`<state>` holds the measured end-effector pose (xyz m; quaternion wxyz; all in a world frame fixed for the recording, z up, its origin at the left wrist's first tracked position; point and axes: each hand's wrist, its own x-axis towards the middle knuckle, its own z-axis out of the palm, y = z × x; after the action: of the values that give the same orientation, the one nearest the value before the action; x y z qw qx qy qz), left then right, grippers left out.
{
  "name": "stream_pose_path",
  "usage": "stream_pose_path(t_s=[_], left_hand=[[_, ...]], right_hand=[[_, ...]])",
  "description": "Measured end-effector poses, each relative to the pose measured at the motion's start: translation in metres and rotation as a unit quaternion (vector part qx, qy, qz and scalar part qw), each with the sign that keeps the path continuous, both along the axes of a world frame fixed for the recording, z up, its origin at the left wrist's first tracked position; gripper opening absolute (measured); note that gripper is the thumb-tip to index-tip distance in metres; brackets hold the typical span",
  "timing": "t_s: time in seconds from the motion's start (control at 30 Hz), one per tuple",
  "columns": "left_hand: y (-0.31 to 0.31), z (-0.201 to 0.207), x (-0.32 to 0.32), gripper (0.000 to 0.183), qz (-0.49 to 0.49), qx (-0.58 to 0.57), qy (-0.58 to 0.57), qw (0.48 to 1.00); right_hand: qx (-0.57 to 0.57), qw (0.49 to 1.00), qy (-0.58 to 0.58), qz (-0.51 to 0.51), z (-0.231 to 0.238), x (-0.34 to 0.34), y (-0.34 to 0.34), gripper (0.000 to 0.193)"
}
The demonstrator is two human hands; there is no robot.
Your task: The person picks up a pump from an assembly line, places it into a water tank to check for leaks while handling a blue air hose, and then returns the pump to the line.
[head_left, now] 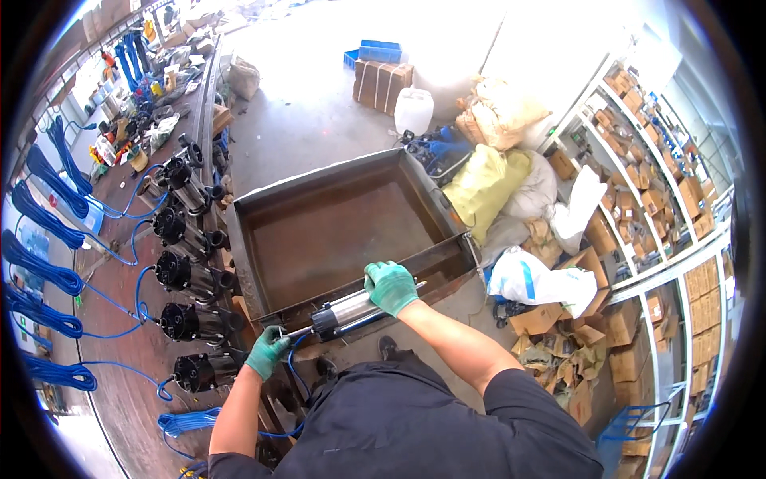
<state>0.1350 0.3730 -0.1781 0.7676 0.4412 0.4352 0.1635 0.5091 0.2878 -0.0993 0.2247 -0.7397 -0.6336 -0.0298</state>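
A silver cylindrical pump motor (349, 310) with a black collar lies across the near rim of a steel tank (351, 170). My right hand (391, 287), in a green glove, is wrapped over the right part of the motor. At the motor's left end a thin metal shaft sticks out toward my left hand (267, 352), also gloved in green. The left fingers are closed at the shaft's end around a small dark piece, mostly hidden. A blue cable (293, 370) curves down from the collar. Shallow brownish water (335, 231) appears to cover the tank's floor.
Several black-and-silver pumps (185, 271) stand along the workbench (112, 399) at left, with coiled blue cables (44, 267) beyond them. Sacks (491, 188), a white jug (413, 110) and cardboard boxes (383, 84) lie past the tank. Shelves (638, 168) of boxes line the right.
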Motion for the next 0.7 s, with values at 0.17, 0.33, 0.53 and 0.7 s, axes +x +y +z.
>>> stream_pose_path(t_s=[0.17,0.33,0.53,0.7], left_hand=[[0.002,-0.019,-0.01,0.034,-0.036,0.192,-0.012,0.981],[0.049,0.032,0.005,0.043,-0.301,0.003,0.184,0.936],[0.042,0.037,0.008,0.035,-0.332,0.281,0.229,0.871],[-0.002,0.012,0.014,0.022,-0.186,0.629,0.351,0.668]], right_hand=[[-0.008,1.0,0.005,-0.002,0.0,-0.002,0.0,0.012],[-0.012,1.0,0.005,-0.004,-0.002,0.0,0.0,0.012],[-0.013,1.0,0.013,-0.005,0.0,-0.001,0.0,0.012],[0.003,1.0,0.008,-0.009,-0.004,-0.002,-0.002,0.012]])
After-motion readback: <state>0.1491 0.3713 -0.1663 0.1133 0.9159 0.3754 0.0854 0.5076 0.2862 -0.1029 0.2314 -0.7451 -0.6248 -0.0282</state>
